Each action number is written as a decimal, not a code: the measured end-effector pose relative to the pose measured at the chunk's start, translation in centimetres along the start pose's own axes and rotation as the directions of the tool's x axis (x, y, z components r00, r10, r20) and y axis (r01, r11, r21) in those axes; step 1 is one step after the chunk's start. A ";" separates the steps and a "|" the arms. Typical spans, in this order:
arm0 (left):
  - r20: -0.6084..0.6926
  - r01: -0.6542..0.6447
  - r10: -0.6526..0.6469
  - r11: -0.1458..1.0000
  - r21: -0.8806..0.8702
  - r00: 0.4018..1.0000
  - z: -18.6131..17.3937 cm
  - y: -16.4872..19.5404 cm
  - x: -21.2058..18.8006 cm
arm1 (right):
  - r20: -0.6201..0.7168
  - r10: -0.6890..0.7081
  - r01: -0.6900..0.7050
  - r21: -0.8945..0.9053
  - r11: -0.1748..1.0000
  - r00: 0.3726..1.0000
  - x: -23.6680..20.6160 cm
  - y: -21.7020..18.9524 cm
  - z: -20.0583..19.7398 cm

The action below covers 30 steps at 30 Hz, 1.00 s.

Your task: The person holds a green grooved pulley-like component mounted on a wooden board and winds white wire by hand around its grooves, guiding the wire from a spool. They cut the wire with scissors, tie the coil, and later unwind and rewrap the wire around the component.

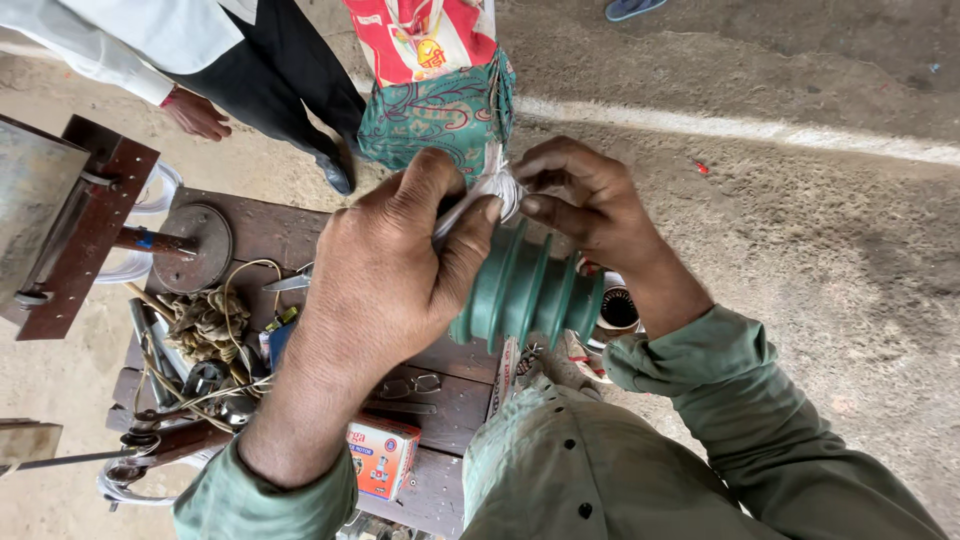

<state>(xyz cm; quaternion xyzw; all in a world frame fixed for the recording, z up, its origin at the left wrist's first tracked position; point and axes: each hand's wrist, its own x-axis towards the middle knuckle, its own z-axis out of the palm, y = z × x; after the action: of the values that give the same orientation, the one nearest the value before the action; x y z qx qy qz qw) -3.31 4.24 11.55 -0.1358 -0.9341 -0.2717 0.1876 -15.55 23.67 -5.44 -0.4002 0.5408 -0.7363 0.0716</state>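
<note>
At the left edge of the wooden bench (pixel 290 225) lie a tangle of cord (pixel 205 325) and a round metal disc (pixel 200 247); a small orange box (pixel 382 455) sits near its front edge. Above the bench's right end, the left hand (pixel 385 275) curls its fingers around a green ribbed pulley (pixel 530 290), thumb pressing a white cloth strip (pixel 480 195) on its top end. The right hand (pixel 585 195) pinches that strip, seemingly partly wound, its end not yet fastened.
</note>
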 end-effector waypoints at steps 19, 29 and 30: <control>-0.002 -0.088 0.088 0.995 -0.041 0.996 0.9 -0.6 0.4 | -0.006 0.197 -0.194 0.159 0.968 0.980 -0.3 0.9 -1.2; -0.062 -0.194 0.237 0.898 0.395 0.969 0.4 0.9 0.1 | 0.231 0.090 -0.117 0.108 0.987 0.969 5.1 1.8 -0.9; -0.065 -0.201 0.255 0.873 0.445 0.965 0.6 1.0 0.0 | 0.255 0.081 -0.126 0.166 0.978 0.963 5.3 2.0 -0.5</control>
<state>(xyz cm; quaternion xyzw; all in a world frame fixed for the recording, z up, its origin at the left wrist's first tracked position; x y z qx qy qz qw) -3.13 5.40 11.59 -0.1830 -0.9353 -0.0404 0.3002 -20.08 20.45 -4.47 -0.4518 0.4786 -0.7221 0.2130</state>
